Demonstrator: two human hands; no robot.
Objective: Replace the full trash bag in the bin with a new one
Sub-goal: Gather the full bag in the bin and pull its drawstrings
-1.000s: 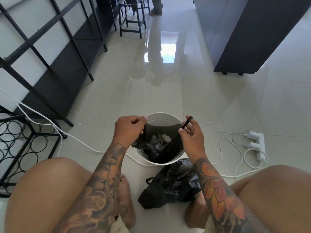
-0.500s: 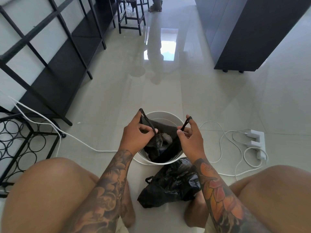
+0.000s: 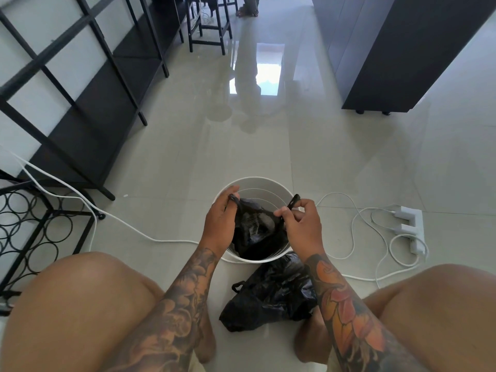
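A round white bin (image 3: 257, 182) stands on the floor between my knees. A thin black trash bag (image 3: 256, 232) hangs inside it, its mouth held apart over the opening. My left hand (image 3: 220, 224) pinches the bag's left handle at the bin's left rim. My right hand (image 3: 302, 224) pinches the right handle loop, which sticks up above my fingers. A second black bag (image 3: 271, 294), crumpled and bulging, lies on the floor just in front of the bin, between my feet.
A white power strip (image 3: 409, 226) with plugs lies to the right, its white cables (image 3: 357, 232) looping around the bin. Left are a black wire rack (image 3: 35, 229) and black shelving (image 3: 88, 103). A dark cabinet (image 3: 397, 55) stands far right; another person's feet (image 3: 248, 12) show at the top.
My left hand has shifted its grip on the bag's left handle and moved out toward the bin's left rim, spreading the bag's mouth wider. The right hand has kept its hold.
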